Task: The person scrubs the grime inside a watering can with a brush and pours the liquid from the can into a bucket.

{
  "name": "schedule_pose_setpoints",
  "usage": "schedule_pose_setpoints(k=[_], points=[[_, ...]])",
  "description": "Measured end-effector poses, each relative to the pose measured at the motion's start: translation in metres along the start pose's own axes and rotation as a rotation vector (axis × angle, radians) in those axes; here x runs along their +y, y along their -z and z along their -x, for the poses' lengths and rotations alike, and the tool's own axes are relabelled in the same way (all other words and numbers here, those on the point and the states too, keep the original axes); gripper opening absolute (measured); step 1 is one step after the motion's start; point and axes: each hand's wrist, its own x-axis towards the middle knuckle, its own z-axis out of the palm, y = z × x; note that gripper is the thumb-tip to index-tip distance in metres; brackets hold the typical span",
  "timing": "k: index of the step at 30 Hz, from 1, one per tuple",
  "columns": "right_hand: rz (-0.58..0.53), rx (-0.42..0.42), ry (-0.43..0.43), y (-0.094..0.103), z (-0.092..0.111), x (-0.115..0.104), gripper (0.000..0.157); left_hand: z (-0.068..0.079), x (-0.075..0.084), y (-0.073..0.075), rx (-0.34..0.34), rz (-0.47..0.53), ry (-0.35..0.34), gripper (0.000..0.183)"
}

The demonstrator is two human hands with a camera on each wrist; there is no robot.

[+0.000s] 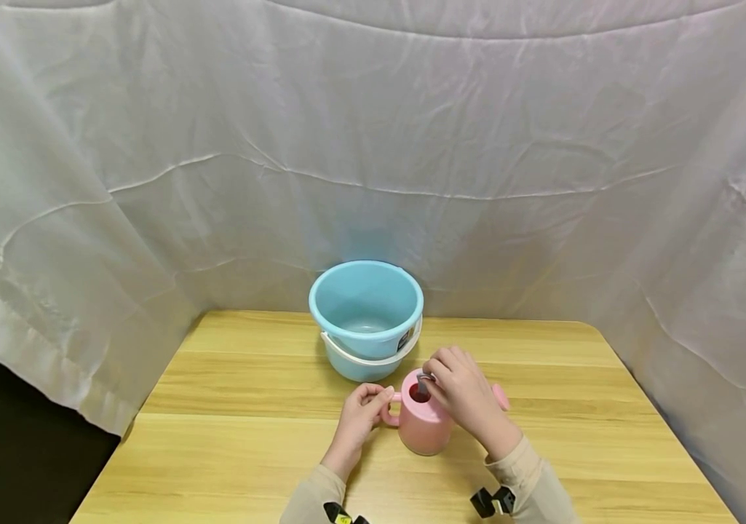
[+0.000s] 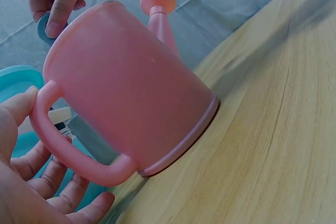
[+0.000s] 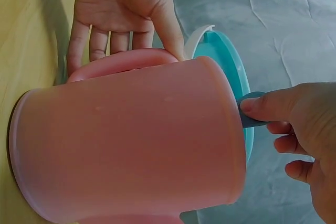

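Note:
A pink watering can [image 1: 425,431] stands upright on the table, its round sprinkler head [image 2: 158,2] pointing away to the right. My left hand [image 1: 361,422] is at the can's handle [image 2: 79,161], thumb against the upper part and fingers spread loosely behind it. Over the top opening, which looks dark red inside, my right hand [image 1: 461,386] pinches the rounded end of a flat grey-blue handle [image 3: 251,116] between thumb and fingers. The lower part of that handle goes down into the can, where the rest is hidden.
Just behind the can, a light blue bucket [image 1: 373,342] stands with its white carrying handle [image 1: 373,362] lowered across the front. The wooden table [image 1: 228,437] reaches back to a grey-white curtain [image 1: 373,131], which also hangs along both sides.

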Motion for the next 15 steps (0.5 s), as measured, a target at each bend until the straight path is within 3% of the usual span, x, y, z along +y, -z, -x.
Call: schedule_pose_setpoints(k=[15], points=[[-0.058,0.054,0.032,0.022,-0.012,-0.003,0.015,-0.001,-0.002,0.002,0.0,-0.022,-0.006,0.031]])
